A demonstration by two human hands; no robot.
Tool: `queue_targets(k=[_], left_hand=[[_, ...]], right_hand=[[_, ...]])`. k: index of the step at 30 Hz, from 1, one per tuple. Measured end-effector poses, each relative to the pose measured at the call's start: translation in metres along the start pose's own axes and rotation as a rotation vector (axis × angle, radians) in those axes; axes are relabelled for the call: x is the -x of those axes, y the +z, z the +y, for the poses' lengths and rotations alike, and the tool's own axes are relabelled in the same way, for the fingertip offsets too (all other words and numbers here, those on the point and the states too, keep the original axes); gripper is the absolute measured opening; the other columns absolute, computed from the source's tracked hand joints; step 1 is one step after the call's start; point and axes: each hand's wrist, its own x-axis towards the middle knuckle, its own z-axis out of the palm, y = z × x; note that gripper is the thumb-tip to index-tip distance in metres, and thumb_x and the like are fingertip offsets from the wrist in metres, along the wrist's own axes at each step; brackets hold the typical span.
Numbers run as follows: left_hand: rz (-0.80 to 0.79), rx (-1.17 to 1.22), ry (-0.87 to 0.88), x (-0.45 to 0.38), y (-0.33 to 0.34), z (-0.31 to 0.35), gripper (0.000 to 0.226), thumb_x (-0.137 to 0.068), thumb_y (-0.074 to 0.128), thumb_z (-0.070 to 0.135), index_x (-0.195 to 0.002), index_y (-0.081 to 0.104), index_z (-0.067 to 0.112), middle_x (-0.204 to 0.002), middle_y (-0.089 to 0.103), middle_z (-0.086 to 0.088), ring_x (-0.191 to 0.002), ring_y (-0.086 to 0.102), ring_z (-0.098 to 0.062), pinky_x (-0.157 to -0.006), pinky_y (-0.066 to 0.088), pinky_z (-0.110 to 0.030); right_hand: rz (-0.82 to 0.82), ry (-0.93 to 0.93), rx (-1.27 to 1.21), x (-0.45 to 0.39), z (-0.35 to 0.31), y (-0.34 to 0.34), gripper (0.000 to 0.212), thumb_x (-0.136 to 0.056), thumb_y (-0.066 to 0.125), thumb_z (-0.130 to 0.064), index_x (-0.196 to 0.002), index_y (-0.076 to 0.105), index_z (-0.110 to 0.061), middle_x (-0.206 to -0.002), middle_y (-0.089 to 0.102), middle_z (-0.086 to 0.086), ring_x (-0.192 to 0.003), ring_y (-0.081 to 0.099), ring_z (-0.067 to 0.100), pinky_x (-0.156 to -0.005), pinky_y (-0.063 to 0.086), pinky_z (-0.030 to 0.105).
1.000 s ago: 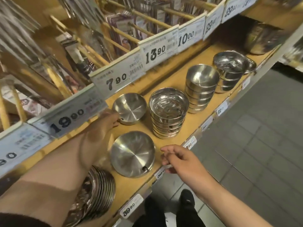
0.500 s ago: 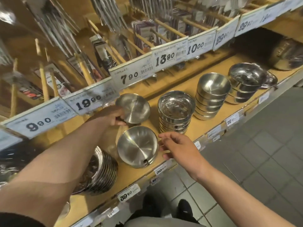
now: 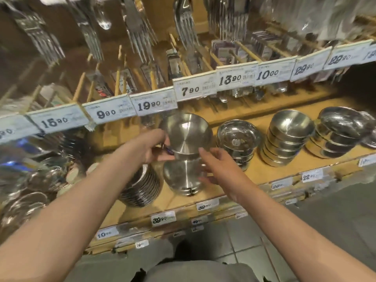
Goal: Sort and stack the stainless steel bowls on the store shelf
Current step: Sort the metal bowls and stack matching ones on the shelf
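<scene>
Our left hand (image 3: 151, 146) grips the rim of a tilted bowl (image 3: 188, 133), raised over the shelf (image 3: 262, 169). Our right hand (image 3: 216, 162), fingers spread, touches a second bowl (image 3: 181, 177) below it on the shelf. Rightward: three stacks (image 3: 238, 142) in a row. Leftward: plates (image 3: 142, 189) on edge.

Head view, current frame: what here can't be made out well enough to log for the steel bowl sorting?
- Left hand grip on the tilted upper steel bowl: fingertips hidden behind its rim.
- Right hand contact with the lower upturned steel bowl: unclear.
- Stack of shiny steel plates: partly behind the left forearm, uncountable.
- Shelf-edge price labels: small and blurred.
- Metal items at far left: motion-blurred.
</scene>
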Motion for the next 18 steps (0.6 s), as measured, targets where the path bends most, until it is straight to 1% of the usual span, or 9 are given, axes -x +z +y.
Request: queue_targets(k=[2, 5, 8, 10, 12, 13, 14, 16, 18], left_hand=[[0.0, 0.057, 0.02, 0.017, 0.006, -0.019, 0.021, -0.084, 0.04, -0.012, -0.093, 0.051, 0.003, -0.081, 0.053, -0.01, -0.068, 0.06, -0.02, -0.056, 0.063, -0.035], [0.008, 0.144, 0.041, 0.035, 0.015, -0.046, 0.015, -0.085, 0.044, -0.008, -0.084, 0.054, 0.004, -0.068, 0.057, -0.008, -0.06, 0.056, -0.014, -0.052, 0.06, -0.025], [0.084, 0.1, 0.073, 0.043, 0.013, -0.067, 0.014, -0.088, 0.051, 0.001, -0.079, 0.058, 0.009, -0.052, 0.059, -0.002, -0.048, 0.055, -0.011, -0.053, 0.058, -0.025], [0.23, 0.059, 0.172, 0.041, 0.003, -0.073, 0.012, -0.087, 0.057, 0.008, -0.096, 0.063, 0.002, -0.07, 0.069, -0.012, -0.059, 0.065, -0.019, -0.063, 0.06, -0.033], [0.392, -0.073, 0.259, 0.038, -0.006, -0.075, 0.054, -0.079, 0.063, 0.022, -0.128, 0.057, 0.002, -0.109, 0.07, -0.018, -0.092, 0.071, -0.031, -0.087, 0.06, -0.047], [0.428, -0.16, 0.292, 0.04, -0.006, -0.076, 0.061, -0.077, 0.062, 0.028, -0.133, 0.056, 0.007, -0.118, 0.068, -0.017, -0.102, 0.069, -0.034, -0.092, 0.057, -0.048], [0.443, -0.266, 0.324, 0.042, -0.003, -0.078, 0.054, -0.079, 0.062, 0.029, -0.13, 0.06, 0.01, -0.118, 0.068, -0.015, -0.104, 0.068, -0.035, -0.093, 0.057, -0.044], [0.479, -0.433, 0.366, 0.041, 0.004, -0.087, 0.035, -0.087, 0.06, 0.017, -0.121, 0.065, 0.012, -0.109, 0.07, -0.008, -0.099, 0.066, -0.029, -0.083, 0.053, -0.032], [0.496, -0.438, 0.378, 0.037, 0.012, -0.099, 0.037, -0.087, 0.057, 0.005, -0.122, 0.063, 0.012, -0.104, 0.067, -0.003, -0.089, 0.06, -0.021, -0.073, 0.046, -0.028]], right_hand=[[0.04, -0.012, -0.036, -0.006, -0.002, 0.007, 0.068, -0.083, 0.079, -0.043, -0.132, 0.041, -0.015, -0.112, 0.068, 0.011, -0.084, 0.077, 0.022, -0.077, 0.062, 0.04], [0.136, -0.065, -0.014, -0.013, 0.001, 0.013, 0.056, -0.085, 0.077, -0.019, -0.126, 0.039, -0.021, -0.106, 0.066, 0.01, -0.069, 0.076, 0.016, -0.062, 0.063, 0.035], [0.182, -0.067, 0.141, -0.021, 0.004, 0.013, 0.048, -0.082, 0.071, -0.011, -0.122, 0.045, -0.02, -0.096, 0.067, 0.009, -0.072, 0.077, 0.027, -0.068, 0.065, 0.047], [0.18, -0.074, 0.251, -0.027, 0.004, 0.008, 0.046, -0.083, 0.07, -0.018, -0.125, 0.05, -0.015, -0.09, 0.071, 0.009, -0.072, 0.076, 0.032, -0.073, 0.063, 0.054], [0.17, -0.067, 0.313, -0.031, 0.006, 0.004, 0.047, -0.086, 0.069, -0.023, -0.13, 0.054, -0.016, -0.092, 0.073, 0.012, -0.074, 0.075, 0.032, -0.077, 0.062, 0.055], [0.173, -0.061, 0.341, -0.034, 0.008, 0.002, 0.049, -0.088, 0.068, -0.024, -0.133, 0.054, -0.016, -0.096, 0.073, 0.013, -0.077, 0.074, 0.031, -0.079, 0.061, 0.054], [0.178, -0.057, 0.369, -0.036, 0.011, 0.001, 0.051, -0.088, 0.067, -0.024, -0.137, 0.054, -0.016, -0.1, 0.072, 0.012, -0.082, 0.074, 0.031, -0.081, 0.061, 0.053], [0.194, -0.061, 0.404, -0.043, 0.019, 0.0, 0.055, -0.089, 0.065, -0.023, -0.142, 0.052, -0.015, -0.108, 0.071, 0.011, -0.092, 0.072, 0.032, -0.085, 0.06, 0.052], [0.221, -0.062, 0.421, -0.049, 0.025, -0.001, 0.056, -0.089, 0.066, -0.022, -0.143, 0.053, -0.015, -0.114, 0.07, 0.011, -0.099, 0.07, 0.033, -0.088, 0.058, 0.052]])
